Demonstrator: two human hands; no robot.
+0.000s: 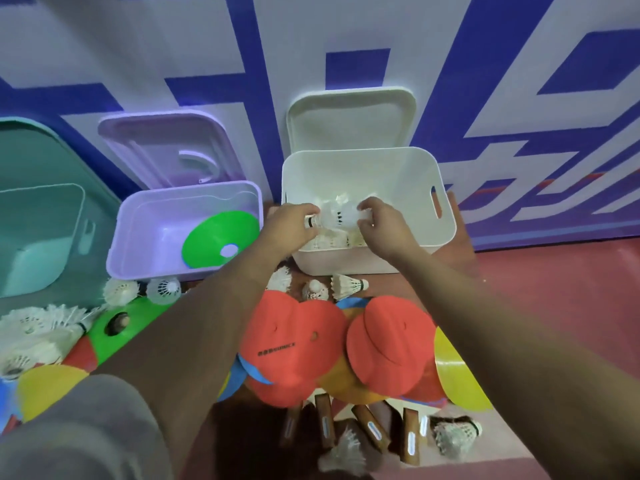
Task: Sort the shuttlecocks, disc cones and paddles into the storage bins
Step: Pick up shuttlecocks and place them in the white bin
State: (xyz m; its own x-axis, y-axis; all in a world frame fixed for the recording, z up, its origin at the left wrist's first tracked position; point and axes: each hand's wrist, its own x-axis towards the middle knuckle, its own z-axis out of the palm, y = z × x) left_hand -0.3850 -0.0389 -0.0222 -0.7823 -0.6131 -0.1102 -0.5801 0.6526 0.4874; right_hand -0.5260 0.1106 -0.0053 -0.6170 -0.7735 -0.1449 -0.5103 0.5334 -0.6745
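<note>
Both my hands reach over the front rim of the white bin (398,161). My left hand (289,226) grips a white shuttlecock (320,220) by its cork end. My right hand (381,221) pinches another white shuttlecock (349,216). Several shuttlecocks lie on the white bin's floor. The purple bin (138,223) holds a green disc cone (220,242). The teal bin (38,230) stands at far left. Red paddles (294,344) with wooden handles (325,424) lie in front, among yellow and green disc cones (117,327). Loose shuttlecocks (348,284) sit by the bins.
The bin lids lean against the blue-and-white wall behind: a white lid (349,116) and a purple lid (166,147). A heap of shuttlecocks (38,327) lies at left, more near the handles (453,433). Red floor stretches to the right.
</note>
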